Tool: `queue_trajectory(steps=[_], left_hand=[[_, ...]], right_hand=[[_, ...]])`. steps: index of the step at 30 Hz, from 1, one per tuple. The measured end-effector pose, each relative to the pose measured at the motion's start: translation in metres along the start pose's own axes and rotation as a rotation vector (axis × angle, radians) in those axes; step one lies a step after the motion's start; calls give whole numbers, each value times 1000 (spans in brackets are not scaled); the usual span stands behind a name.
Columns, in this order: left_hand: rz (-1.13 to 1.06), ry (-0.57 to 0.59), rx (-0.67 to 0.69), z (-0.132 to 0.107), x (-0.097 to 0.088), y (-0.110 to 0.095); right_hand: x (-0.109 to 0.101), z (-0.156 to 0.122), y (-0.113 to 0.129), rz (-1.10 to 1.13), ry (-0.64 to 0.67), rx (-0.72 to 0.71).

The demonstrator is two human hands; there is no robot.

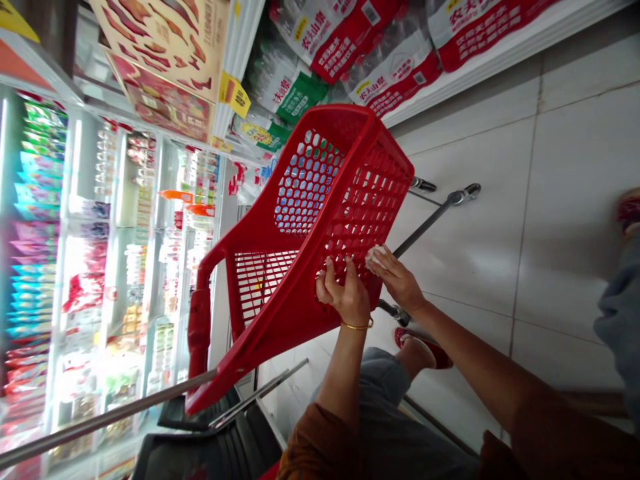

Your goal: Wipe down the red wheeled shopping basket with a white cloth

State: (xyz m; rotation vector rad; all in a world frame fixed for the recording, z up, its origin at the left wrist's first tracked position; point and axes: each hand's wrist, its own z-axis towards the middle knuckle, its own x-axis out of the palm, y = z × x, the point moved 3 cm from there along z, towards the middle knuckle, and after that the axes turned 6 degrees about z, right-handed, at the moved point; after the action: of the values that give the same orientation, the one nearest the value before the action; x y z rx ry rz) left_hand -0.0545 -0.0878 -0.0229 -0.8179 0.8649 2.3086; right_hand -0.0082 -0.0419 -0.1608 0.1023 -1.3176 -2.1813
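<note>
The view is strongly tilted. A red plastic shopping cart (360,207) with lattice sides fills the middle. My left hand (346,297), with a gold bracelet at the wrist, has its fingers bent and hooked at the holes of the cart's side. Close beside it, my right hand (400,280) presses a crumpled white cloth or tissue (376,259) against the lattice near the cart's lower edge. The cart's handle (200,327) is at the left. Its grey metal leg (425,223) and casters show on the right.
Shrink-wrapped bottled water (330,40) lines a shelf at the top, beside patterned boxes (165,47) and a yellow price tag (235,95). Bright shelves of packaged goods (90,267) stand at the left. Black cart parts (210,440) lie below. Another person's leg (620,313) is on the tiled floor (575,233).
</note>
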Motion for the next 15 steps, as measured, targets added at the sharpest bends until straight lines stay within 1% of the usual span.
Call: queue_trajectory(steps=[4, 7, 10, 13, 15], left_hand=[[-8, 36, -11, 2, 2, 2], [-23, 73, -25, 3, 2, 3], [-6, 69, -1, 7, -1, 2], [33, 46, 37, 12, -8, -2], [48, 60, 33, 16, -12, -5]], right_hand=[[-4, -7, -9, 22, -1, 25], [-7, -7, -9, 27, -3, 36], [-8, -1, -2, 5, -8, 38], [-8, 11, 12, -18, -25, 51], [-6, 23, 23, -22, -31, 49]])
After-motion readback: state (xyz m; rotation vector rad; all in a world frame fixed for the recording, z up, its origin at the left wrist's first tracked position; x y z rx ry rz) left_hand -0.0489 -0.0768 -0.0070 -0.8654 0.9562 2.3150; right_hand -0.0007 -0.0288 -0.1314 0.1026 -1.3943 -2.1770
